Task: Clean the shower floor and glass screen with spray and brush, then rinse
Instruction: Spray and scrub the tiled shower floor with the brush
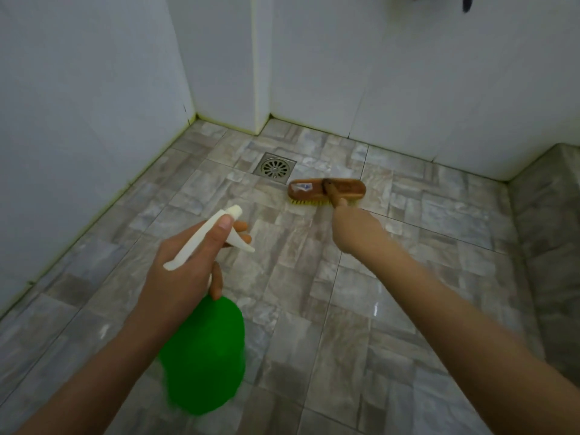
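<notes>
My left hand (185,265) grips the neck of a green spray bottle (204,353) with a white trigger head (216,233); the thumb lies on top and two fingers curl round the trigger. The nozzle points toward the far floor. My right hand (354,227) holds the handle of a wooden scrub brush (326,189) whose yellow bristles rest on the grey stone-pattern shower floor (314,293), just right of the drain. The floor looks wet and shiny. No glass screen is visible.
A square metal floor drain (275,166) sits near the back corner. White walls (78,120) close the left and back sides. A raised tiled kerb (546,246) runs along the right. A dark object (467,3) hangs at the top right.
</notes>
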Available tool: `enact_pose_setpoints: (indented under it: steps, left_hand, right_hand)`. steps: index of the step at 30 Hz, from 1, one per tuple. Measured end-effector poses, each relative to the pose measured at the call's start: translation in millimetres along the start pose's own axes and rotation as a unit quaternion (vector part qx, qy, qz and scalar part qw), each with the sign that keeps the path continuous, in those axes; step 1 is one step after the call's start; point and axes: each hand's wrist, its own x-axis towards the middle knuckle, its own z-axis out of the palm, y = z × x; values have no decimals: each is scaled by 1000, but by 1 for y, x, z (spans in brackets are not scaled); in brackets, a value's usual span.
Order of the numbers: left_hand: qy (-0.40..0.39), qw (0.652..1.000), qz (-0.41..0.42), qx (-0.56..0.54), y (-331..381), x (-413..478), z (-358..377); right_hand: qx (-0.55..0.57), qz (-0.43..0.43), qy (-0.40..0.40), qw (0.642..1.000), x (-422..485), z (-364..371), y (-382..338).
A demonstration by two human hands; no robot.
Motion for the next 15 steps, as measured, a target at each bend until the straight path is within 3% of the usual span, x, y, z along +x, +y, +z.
enact_pose_setpoints:
  steps: [6,11,15]
  left_hand:
    - [0,1000,14,-10,-3,11,-3]
    - [-7,999,16,-30,-4,16,4]
    - [-24,999,24,-25,-5,19,22]
  right_hand:
    - [57,41,76,995,84,-8,15]
    - [21,47,68,996,47,2,58]
    - [50,129,91,986,58,13,106]
